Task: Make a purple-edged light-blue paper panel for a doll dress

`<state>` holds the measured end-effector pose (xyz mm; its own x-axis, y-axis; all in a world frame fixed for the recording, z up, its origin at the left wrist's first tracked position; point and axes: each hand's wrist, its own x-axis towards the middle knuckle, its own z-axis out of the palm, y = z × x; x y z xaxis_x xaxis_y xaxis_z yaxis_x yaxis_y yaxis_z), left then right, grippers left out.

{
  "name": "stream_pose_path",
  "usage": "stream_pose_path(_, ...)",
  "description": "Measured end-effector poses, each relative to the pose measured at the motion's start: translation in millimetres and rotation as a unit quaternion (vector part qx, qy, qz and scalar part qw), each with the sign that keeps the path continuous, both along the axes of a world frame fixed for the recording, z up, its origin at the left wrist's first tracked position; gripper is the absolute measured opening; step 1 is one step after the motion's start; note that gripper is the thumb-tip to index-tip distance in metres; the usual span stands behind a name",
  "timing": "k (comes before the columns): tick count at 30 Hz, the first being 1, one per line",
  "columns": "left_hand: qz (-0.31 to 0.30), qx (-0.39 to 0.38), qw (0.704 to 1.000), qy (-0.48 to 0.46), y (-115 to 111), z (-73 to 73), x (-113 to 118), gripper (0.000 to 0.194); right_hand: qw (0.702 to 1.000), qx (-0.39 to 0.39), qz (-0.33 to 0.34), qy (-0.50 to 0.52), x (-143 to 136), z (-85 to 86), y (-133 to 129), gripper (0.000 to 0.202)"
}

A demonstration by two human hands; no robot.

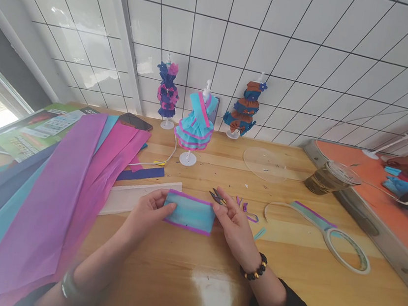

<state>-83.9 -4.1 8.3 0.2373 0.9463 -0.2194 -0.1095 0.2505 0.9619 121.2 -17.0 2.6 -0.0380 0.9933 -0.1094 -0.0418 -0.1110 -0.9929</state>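
Between my hands is a flat rectangle of light-blue crepe paper (193, 215) with purple strips along its long edges. My left hand (152, 209) pinches its left end, thumb on top. My right hand (235, 221) grips the right end by the upper corner. A pair of small dark thread snips (217, 197) shows by the right fingers, blades pointing left; whether the hand holds them or they lie behind it I cannot tell. Just right of that hand lie purple paper scraps (245, 206) and a teal scrap (260, 233).
Large coloured paper sheets (46, 193) cover the left side. Three small dress forms stand at the back, the middle one in a blue-pink dress (196, 122). Rightward lie a tape roll (328, 245), a blue-purple strip (313, 213) and a plastic cup (329, 177) beside an orange surface (348, 161).
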Motion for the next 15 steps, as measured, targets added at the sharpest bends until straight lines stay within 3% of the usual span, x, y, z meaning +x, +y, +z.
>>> stream_pose_path(4,-0.027,0.031,0.998,0.039,-2,3.1,-2,0.031,0.999,0.011,-0.011,0.038,1,2.3,0,0.057)
stream_pose_path(11,-0.187,0.031,0.979,0.07,-12,8.3,4,0.049,0.986,-0.032,0.158,0.052,-9,2.7,-12,0.055)
stream_pose_path(15,-0.157,0.049,0.981,0.103,-11,1.9,6,0.051,0.988,-0.032,0.149,0.023,-14,-2.2,-14,0.054)
